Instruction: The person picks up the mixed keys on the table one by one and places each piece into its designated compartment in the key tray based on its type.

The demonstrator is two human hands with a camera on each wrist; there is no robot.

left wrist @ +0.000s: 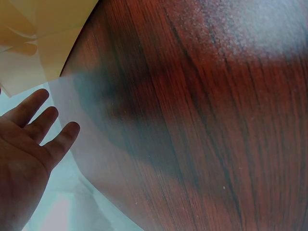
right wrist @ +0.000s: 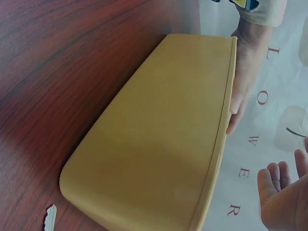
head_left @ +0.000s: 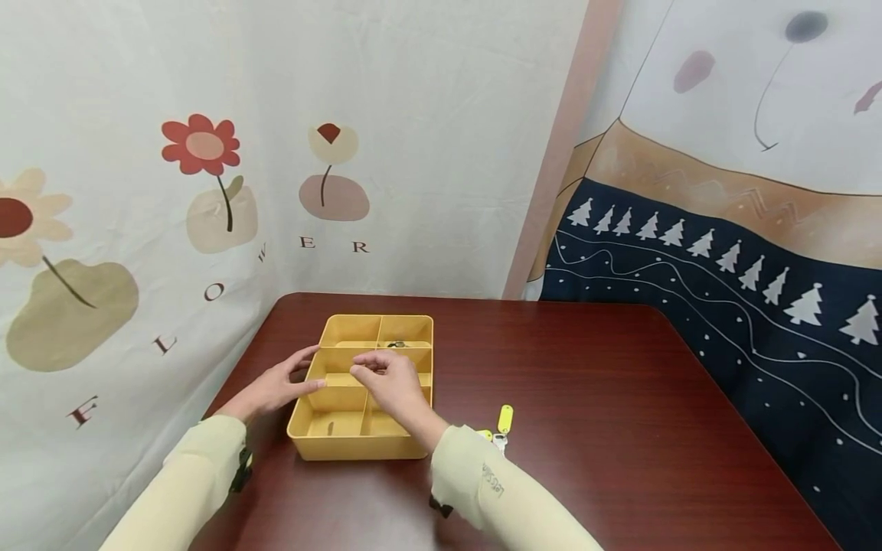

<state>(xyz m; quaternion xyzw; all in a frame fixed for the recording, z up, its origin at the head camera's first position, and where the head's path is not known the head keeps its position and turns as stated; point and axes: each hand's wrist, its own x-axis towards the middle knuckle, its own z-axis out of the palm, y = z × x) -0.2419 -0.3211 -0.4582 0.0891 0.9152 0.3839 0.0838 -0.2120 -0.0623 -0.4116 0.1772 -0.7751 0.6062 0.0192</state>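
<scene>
Head view: the right grip point(head_left: 394, 383) is held over the middle row of the yellow box point(head_left: 358, 449), thumb and fingertips brought near one another; whether anything small is pinched there cannot be told. The left grip point(head_left: 274, 387) is spread against the box's left side, fingers apart and thumb by the rim, so the box is touched rather than clasped. A small dark item point(head_left: 396, 344) is partly seen in the far right compartment. By its thin, smooth walls the box is judged to be stiff, light plastic, easily slid when pushed, and best held by opposite side walls. Near its close right corner, keys point(head_left: 500, 441) with yellow tags point(head_left: 506, 418) are laid on the desk point(head_left: 620, 428), partly hidden by the right sleeve point(head_left: 468, 471). These are judged light, hard and not fragile; each is best pinched by its tag, since a flat blade is awkwardly lifted from glossy wood. Behind the desk, a flower-printed cloth point(head_left: 441, 115) is hung.
</scene>
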